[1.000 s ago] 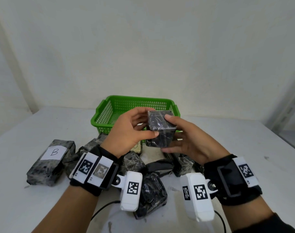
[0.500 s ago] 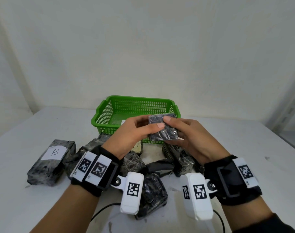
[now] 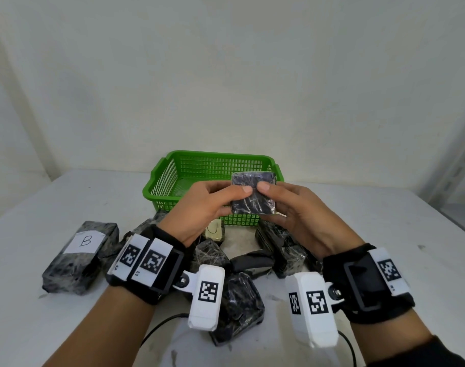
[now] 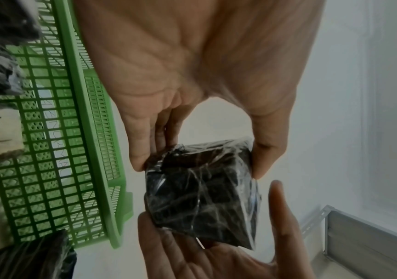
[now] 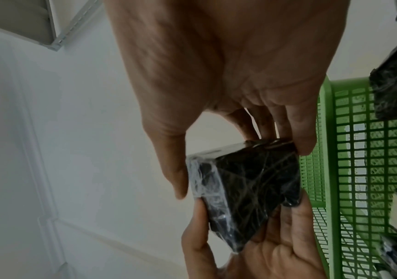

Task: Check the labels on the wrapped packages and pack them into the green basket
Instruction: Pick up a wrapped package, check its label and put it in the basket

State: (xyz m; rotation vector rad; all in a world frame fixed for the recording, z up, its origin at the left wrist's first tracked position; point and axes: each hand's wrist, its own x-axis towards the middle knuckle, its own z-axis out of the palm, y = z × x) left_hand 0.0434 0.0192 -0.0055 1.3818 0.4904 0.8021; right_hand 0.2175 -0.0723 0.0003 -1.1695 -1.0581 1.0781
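At the lower left of the head view a wrapped package marked B [image 3: 82, 256] was laid flat on the white table [image 3: 27, 207]. At centre frame a small black wrapped package [image 3: 253, 194] was held up in front of the green basket [image 3: 173, 168], pinched between the curled thumb and fingers of the left hand [image 3: 209, 207]. It was gripped on its right side by the curled fingers of the right hand [image 3: 297, 213].

One green basket [image 3: 213, 165], two hands, several wrapped packages, exact number unclear.
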